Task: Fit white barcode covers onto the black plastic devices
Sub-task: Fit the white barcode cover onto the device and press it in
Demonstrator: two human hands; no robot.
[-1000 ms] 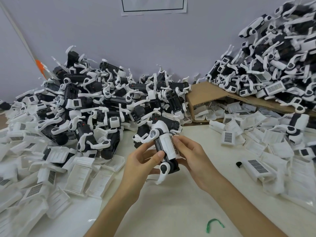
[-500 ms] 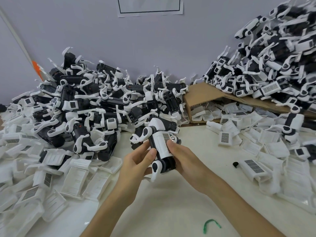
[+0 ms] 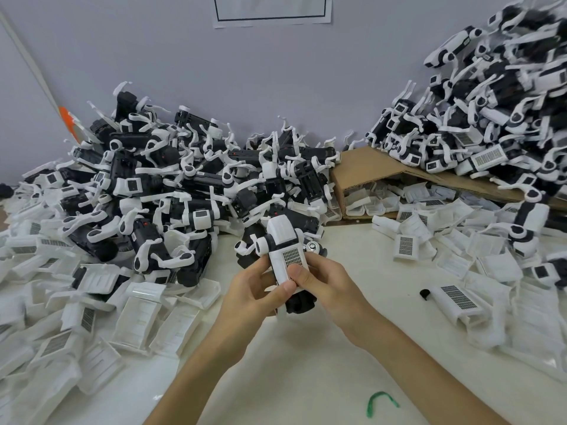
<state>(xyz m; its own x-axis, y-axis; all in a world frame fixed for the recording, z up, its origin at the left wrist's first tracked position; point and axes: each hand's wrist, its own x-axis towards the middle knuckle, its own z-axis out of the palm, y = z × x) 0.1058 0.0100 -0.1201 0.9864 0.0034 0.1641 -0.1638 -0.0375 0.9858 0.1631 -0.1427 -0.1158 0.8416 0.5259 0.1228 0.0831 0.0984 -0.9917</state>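
I hold one black plastic device (image 3: pixel 299 302) upright above the white table, near the middle of the view. A white barcode cover (image 3: pixel 287 256) lies on its front face, barcode toward me. My left hand (image 3: pixel 254 296) grips the device from the left, thumb on the cover's lower end. My right hand (image 3: pixel 325 286) grips it from the right, thumb pressing on the cover just below the barcode. Most of the device's black body is hidden behind my fingers.
A big heap of black devices (image 3: pixel 171 191) fills the back left, with loose white covers (image 3: pixel 138 314) spread before it. A cardboard box (image 3: pixel 368 173) holds more covers; covered devices (image 3: pixel 491 111) pile up at the right. A green plastic scrap (image 3: pixel 380 401) lies on the table (image 3: pixel 291 378).
The device has turned in my hands so its cover and barcode face me. Both thumbs have shifted onto the cover's lower part.
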